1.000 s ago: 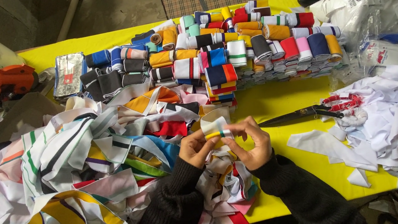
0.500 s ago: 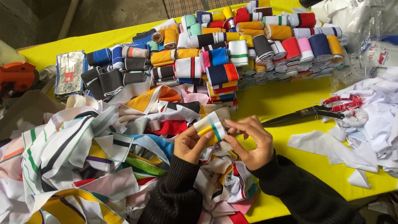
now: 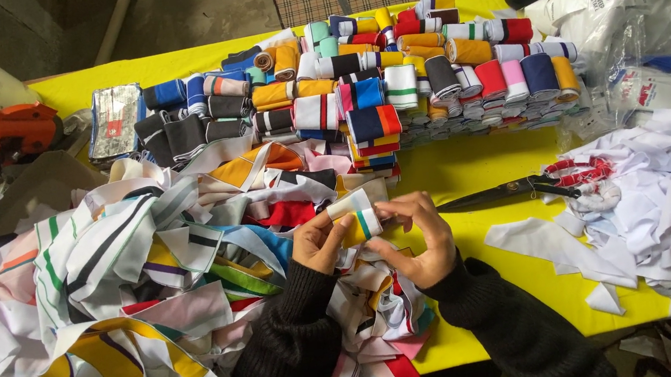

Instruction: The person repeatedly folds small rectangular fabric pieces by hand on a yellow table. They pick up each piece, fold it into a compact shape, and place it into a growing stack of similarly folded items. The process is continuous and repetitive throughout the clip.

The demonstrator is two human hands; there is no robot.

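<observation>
We have turned the small white-and-teal roll of ribbed fabric [image 3: 356,214] over since a moment ago, and now our left hand [image 3: 321,241] and right hand [image 3: 418,234] both pinch it tight above the loose strip pile [image 3: 149,271], seemingly nearly wound.

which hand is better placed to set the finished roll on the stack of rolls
Probably left: the left hand pinches the small fabric roll at its end, nearer the stacked rolls; the right hand only steadies it from below.
</observation>
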